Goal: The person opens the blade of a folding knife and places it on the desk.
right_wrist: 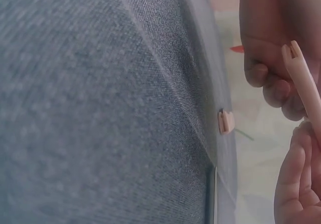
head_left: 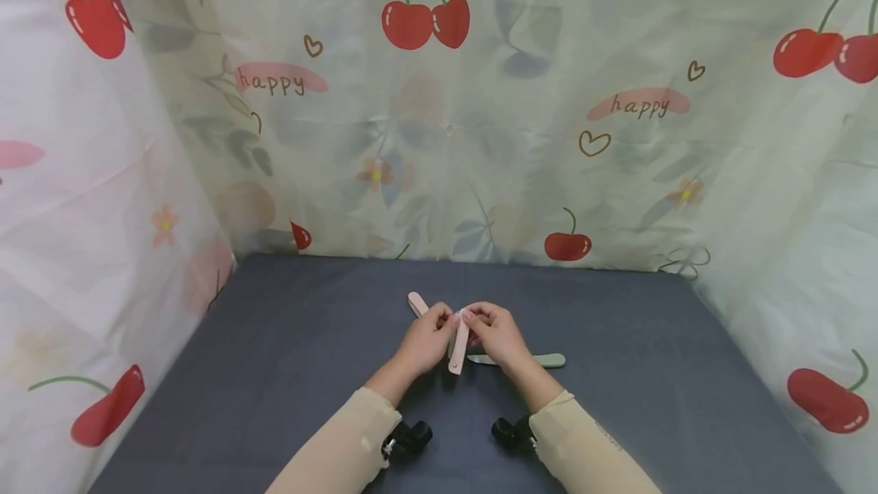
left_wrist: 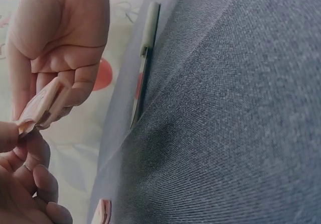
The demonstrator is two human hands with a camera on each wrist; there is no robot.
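Because both sets of fingertips meet at the top end of the pink folding knife (head_left: pixel 458 345), just below the centre of the head view, the piece hangs between the hands with its lower end pointing down toward the grey cloth (head_left: pixel 288 357). The left hand (head_left: pixel 427 340) curls its fingers and pinches that upper end from the left; the right hand (head_left: pixel 497 335) does the same from the right, thumb and forefinger closed on it, a two-sided grip that seems meant to steady the handle while something at its tip is worked. In the left wrist view the pink handle (left_wrist: pixel 42 106) shows as two thin slabs clamped under the right thumb, at the left of the frame. A second pink piece (head_left: pixel 417 303) lies on the cloth just behind the left hand, and a green knife (head_left: pixel 542 360) rests flat beside the right hand, its blade half hidden under the wrist. Cherry-print sheeting (head_left: pixel 439 113) walls the cloth across the top and sides
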